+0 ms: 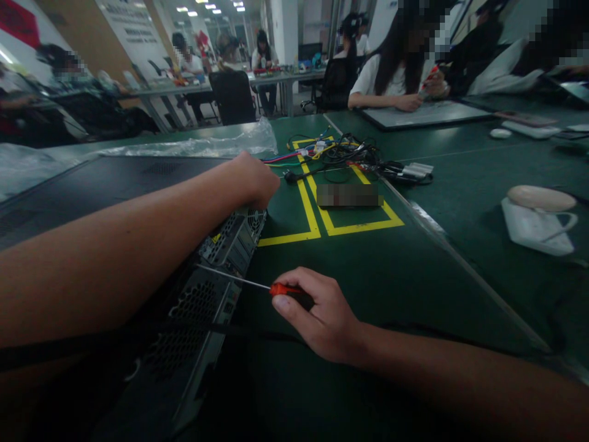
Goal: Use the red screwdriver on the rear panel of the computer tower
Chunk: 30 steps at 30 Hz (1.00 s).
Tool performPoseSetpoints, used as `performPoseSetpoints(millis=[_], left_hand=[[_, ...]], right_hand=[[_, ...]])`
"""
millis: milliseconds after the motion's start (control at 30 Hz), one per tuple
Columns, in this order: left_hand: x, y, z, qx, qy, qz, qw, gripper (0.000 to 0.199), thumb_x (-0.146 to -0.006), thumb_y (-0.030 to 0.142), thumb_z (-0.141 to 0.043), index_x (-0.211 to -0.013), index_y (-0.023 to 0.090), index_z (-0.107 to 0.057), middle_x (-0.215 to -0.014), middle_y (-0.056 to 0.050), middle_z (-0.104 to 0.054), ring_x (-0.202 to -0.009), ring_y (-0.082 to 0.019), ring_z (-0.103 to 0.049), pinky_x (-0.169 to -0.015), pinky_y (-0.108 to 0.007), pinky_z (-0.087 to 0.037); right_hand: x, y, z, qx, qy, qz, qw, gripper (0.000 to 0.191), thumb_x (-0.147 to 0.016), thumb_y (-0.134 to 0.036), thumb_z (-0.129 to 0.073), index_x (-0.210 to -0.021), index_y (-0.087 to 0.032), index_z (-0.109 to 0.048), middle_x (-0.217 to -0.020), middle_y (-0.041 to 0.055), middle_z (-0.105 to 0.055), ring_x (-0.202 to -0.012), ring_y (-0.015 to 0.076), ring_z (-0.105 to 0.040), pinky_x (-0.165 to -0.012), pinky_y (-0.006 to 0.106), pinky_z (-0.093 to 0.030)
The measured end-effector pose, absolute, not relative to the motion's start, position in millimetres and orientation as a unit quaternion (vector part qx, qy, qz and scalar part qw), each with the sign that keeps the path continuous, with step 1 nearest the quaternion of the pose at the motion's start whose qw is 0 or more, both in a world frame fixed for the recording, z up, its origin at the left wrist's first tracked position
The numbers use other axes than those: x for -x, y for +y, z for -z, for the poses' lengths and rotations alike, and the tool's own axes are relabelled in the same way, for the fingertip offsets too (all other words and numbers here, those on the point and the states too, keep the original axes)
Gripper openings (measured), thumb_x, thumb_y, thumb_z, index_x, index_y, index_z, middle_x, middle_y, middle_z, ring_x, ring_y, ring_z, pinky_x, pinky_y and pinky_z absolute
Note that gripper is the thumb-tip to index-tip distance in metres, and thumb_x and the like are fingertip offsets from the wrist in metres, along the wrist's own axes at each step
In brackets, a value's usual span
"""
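A desktop computer case [99, 178] lies on its side at the left, its perforated metal rear panel [191, 301] facing right. My right hand [329, 313] is closed round the red and black handle of a screwdriver [248, 282]. The long thin shaft points left, its end at the rear panel beneath my left forearm; the exact contact is not clear. Across the case reaches my left arm, with my left hand [255, 178] curled into a fist at the far rear corner, above a fan grille [256, 220]. What its fingers hold, if anything, is hidden.
Tangled cables [345, 150] and a pixelated block [350, 196] lie by yellow tape [363, 229] on the green table [432, 294]. Plastic wrap [193, 146] lies behind the case. A lidded white cup [538, 218] stands right. A person [396, 73] sits across the table.
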<state>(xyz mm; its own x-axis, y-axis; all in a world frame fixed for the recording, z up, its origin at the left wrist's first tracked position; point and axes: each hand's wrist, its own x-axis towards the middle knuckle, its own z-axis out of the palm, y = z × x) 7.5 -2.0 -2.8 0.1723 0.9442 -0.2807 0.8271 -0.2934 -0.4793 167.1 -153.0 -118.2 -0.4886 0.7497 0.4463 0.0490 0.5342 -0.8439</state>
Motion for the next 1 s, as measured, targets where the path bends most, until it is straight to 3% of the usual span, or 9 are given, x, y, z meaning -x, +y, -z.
performPoseSetpoints(millis=[200, 300, 567, 1000], left_hand=[[-8.1, -3.1, 1.6, 0.763, -0.553, -0.31, 0.131, 0.047, -0.077, 0.023, -0.06, -0.123, 0.018, -0.073, -0.119, -0.018, -0.072, -0.109, -0.034, -0.062, -0.094, -0.053, -0.046], [-7.7, -3.0, 1.9, 0.761, -0.553, -0.309, 0.138, 0.047, -0.077, 0.024, -0.061, -0.122, 0.02, -0.073, -0.118, -0.016, -0.073, -0.108, -0.033, -0.063, -0.093, -0.051, -0.047], [-7.3, -1.8, 3.2, 0.758, -0.579, -0.279, 0.111, 0.046, -0.073, 0.021, -0.066, -0.118, 0.022, -0.075, -0.118, -0.015, -0.073, -0.114, -0.034, -0.062, -0.101, -0.053, -0.043], [-5.8, 0.1, 3.0, 0.771, -0.535, -0.314, 0.142, 0.047, -0.077, 0.027, -0.06, -0.122, 0.017, -0.072, -0.118, -0.019, -0.073, -0.109, -0.036, -0.064, -0.094, -0.054, -0.048]], right_hand=[[-166.3, -153.9, 120.7, 0.268, -0.75, -0.416, 0.439, 0.014, -0.093, -0.025, -0.064, -0.103, -0.015, -0.065, -0.086, 0.0024, -0.066, -0.074, 0.0137, -0.062, -0.066, 0.026, -0.047], [-166.1, -154.6, 121.7, 0.266, -0.74, -0.432, 0.442, 0.022, -0.089, -0.025, -0.069, -0.107, -0.017, -0.059, -0.083, 0.0, -0.063, -0.07, 0.0134, -0.061, -0.064, 0.026, -0.047], [-165.8, -154.9, 122.3, 0.275, -0.746, -0.418, 0.439, 0.018, -0.086, -0.022, -0.07, -0.098, -0.019, -0.056, -0.079, -0.0022, -0.06, -0.066, 0.0121, -0.056, -0.062, 0.026, -0.044], [-166.6, -153.9, 122.8, 0.276, -0.754, -0.405, 0.438, 0.018, -0.088, -0.024, -0.069, -0.09, -0.021, -0.052, -0.071, -0.0057, -0.051, -0.058, 0.01, -0.046, -0.056, 0.024, -0.037]])
